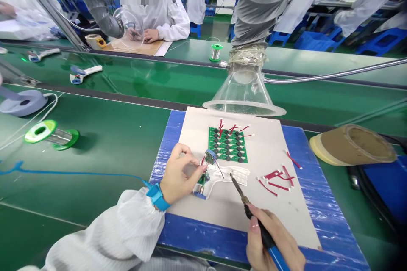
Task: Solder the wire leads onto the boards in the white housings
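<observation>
A small green circuit board with a round blue part and thin red and black wires sits at about 7 o'clock from the centre of the view, on a clear, white-edged moulded plastic holder. It looks light and fragile, with wires that would bend or tear at a tug, so the edges of the board or the stiffer holder seem the safer places to take hold. The left hand, its cuff closed by a blue wrist strap, is curled and pinches at the board's near edge between thumb and fingers, though the exact contact is partly hidden. The right hand, at about 5 o'clock, is closed around the blue-handled soldering iron in a pen grip. The iron's slim metal tip points toward 11 o'clock and ends just beside the holder, and whether it touches anything there cannot be told. Beneath the hands lies a pale rectangular mat on a blue-taped board. On the mat are a green board studded with rows of black buttons and a loose scatter of short red-and-white wires. A clear funnel-shaped fume hood hangs at about 12 o'clock, and a green-flanged solder spool lies at about 9 o'clock on the green bench.
</observation>
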`<state>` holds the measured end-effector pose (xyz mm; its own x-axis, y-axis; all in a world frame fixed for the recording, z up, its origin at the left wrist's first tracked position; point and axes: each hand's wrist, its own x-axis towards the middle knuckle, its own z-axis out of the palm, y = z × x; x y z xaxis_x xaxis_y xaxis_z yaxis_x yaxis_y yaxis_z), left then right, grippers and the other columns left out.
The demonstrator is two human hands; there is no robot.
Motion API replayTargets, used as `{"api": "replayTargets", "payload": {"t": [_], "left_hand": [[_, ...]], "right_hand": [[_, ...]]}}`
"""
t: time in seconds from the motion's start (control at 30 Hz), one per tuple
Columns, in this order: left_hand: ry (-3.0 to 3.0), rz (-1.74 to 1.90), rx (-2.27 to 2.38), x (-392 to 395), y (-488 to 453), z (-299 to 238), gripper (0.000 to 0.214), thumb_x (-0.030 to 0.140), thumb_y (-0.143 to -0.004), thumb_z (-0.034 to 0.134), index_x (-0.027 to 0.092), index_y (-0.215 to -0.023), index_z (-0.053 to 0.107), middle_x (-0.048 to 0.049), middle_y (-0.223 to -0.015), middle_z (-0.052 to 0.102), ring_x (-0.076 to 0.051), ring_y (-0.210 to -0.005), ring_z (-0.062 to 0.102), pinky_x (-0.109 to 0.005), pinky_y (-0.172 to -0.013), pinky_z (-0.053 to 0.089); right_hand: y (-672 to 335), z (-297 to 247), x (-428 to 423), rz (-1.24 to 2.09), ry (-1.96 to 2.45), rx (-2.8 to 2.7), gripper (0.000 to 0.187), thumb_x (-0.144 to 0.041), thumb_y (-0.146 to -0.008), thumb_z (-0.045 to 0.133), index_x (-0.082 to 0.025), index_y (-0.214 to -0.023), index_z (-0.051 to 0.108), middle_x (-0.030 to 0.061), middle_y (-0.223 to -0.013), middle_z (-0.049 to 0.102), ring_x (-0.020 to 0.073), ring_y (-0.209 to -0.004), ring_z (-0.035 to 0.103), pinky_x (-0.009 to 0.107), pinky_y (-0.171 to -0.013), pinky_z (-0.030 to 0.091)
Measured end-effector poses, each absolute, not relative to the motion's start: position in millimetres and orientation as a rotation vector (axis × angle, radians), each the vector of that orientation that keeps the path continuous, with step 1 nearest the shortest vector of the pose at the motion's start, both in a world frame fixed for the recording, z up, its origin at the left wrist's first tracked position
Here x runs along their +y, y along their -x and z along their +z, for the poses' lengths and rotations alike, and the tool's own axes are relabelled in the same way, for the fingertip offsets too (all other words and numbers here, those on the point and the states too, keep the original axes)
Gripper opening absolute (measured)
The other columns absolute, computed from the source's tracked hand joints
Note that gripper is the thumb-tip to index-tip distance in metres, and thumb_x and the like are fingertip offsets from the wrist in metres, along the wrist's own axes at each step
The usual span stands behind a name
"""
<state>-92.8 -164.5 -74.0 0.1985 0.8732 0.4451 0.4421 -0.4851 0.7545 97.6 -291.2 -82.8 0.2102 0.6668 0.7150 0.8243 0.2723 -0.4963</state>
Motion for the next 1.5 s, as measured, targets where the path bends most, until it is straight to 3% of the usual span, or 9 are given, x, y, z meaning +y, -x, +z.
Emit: {"api": "replayTargets", "payload": {"t": [0.53, 0.87, 1.1, 1.5], "left_hand": [[-2.017, 1.216, 1.191, -163, 93, -74, 0.010, 0.021, -0.082, 0.068, 0.018, -0.075, 0.062, -0.0027, -0.086, 0.050, -0.016, -0.083, 0.055, -0.029, -0.076, 0.050], [-1.991, 1.191, 1.152, -163, 93, -79, 0.009, 0.019, -0.082, 0.070, 0.018, -0.076, 0.063, -0.0021, -0.086, 0.049, -0.015, -0.082, 0.054, -0.029, -0.077, 0.048], [-1.999, 1.208, 1.154, -162, 93, -81, 0.010, 0.020, -0.083, 0.070, 0.017, -0.076, 0.063, -0.0014, -0.084, 0.048, -0.015, -0.081, 0.053, -0.027, -0.075, 0.047], [-2.015, 1.282, 1.136, -158, 89, -84, 0.013, 0.022, -0.084, 0.071, 0.017, -0.074, 0.064, -0.0007, -0.080, 0.047, -0.015, -0.077, 0.051, -0.027, -0.070, 0.046]], "right_hand": [[-97, -87, -291, -0.196, 1.436, -1.500, 0.046, 0.001, -0.077, 0.063, -0.023, -0.115, 0.068, 0.0021, -0.079, 0.068, 0.0150, -0.066, 0.062, 0.030, -0.062, 0.050], [-97, -85, -290, -0.212, 1.448, -1.526, 0.036, -0.002, -0.079, 0.063, -0.023, -0.108, 0.069, 0.0023, -0.077, 0.068, 0.0148, -0.064, 0.063, 0.029, -0.058, 0.051], [-98, -88, -295, -0.282, 1.581, -1.452, 0.025, -0.003, -0.082, 0.063, -0.021, -0.099, 0.070, 0.0045, -0.080, 0.069, 0.0163, -0.071, 0.066, 0.030, -0.070, 0.051], [-93, -75, -281, -0.266, 1.559, -1.518, 0.016, -0.008, -0.086, 0.061, -0.017, -0.098, 0.067, 0.0041, -0.078, 0.070, 0.0123, -0.068, 0.066, 0.024, -0.069, 0.050]]}}
